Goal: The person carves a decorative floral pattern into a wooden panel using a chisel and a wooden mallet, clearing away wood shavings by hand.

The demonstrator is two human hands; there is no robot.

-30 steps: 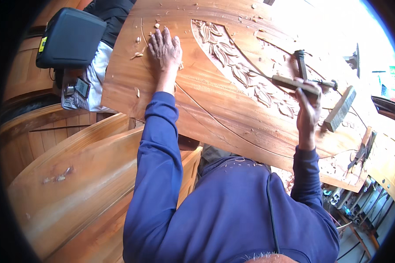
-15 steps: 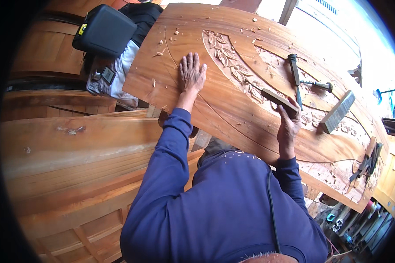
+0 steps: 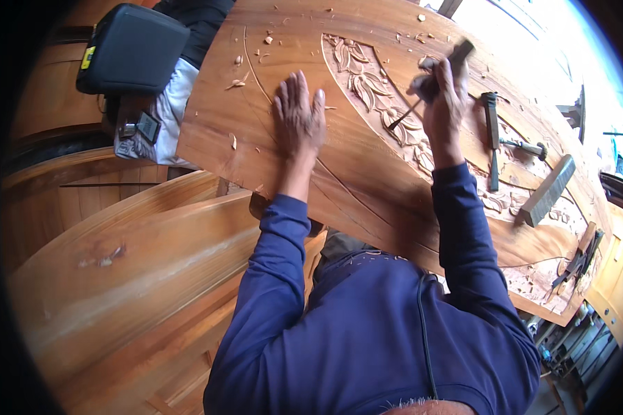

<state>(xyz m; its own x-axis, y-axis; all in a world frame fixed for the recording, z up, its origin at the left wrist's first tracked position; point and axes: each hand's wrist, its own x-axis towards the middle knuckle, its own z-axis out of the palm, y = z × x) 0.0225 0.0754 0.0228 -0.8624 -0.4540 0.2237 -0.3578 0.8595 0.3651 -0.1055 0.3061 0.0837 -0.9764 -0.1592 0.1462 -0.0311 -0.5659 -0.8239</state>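
My left hand (image 3: 301, 121) lies flat on the smooth part of a brown wooden panel (image 3: 256, 104), fingers stretched out and holding nothing. My right hand (image 3: 444, 107) is wrapped round the dark handle of a carving chisel (image 3: 457, 57), slightly blurred. Its thin blade slants down toward a curved band of carved leaves and flowers (image 3: 367, 86); whether the tip touches the wood I cannot tell. Right of that hand, another chisel (image 3: 491, 121) rests on the panel near a small hammer-like tool (image 3: 526, 146). A grey wooden block (image 3: 548, 190) lies farther right.
Several chisels (image 3: 580, 259) lie together at the panel's right end. Wood shavings (image 3: 237, 83) are scattered over its surface. A black case (image 3: 137, 50) stands at the upper left, above a white cloth (image 3: 176, 100). Long wooden boards (image 3: 152, 235) fill the lower left.
My right hand has moved up and away from me with the chisel, turning its handle toward the upper right. My left hand stays flat on the panel. The whole view has shifted slightly.
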